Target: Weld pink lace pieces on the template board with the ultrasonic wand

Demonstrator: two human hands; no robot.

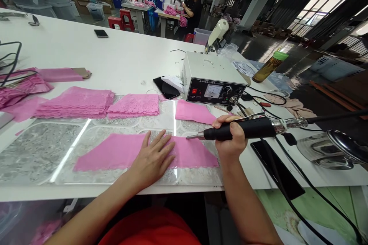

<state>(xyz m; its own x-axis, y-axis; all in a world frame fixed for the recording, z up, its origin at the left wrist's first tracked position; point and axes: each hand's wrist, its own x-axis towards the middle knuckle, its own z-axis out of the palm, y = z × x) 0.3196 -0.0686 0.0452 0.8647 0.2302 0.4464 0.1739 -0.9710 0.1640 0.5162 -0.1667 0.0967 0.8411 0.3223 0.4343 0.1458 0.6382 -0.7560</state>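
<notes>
Head camera looks down on a white worktop [115,53]. A pink lace piece [109,153] lies flat on a clear plate [43,149] along the near edge. The left hand [153,159] is open, palm down, fingers spread, pressing the lace at its middle. The right hand [230,139] is closed round a black handheld tool [250,128]. Its metal tip [192,136] points left, just beside the left fingertips; whether it touches the lace is hard to tell. A grey control box [212,76] stands behind. Judged risks: the tip is close enough to the fingers that a slip could catch them, and the lace's unpinned ends could shift or pucker.
</notes>
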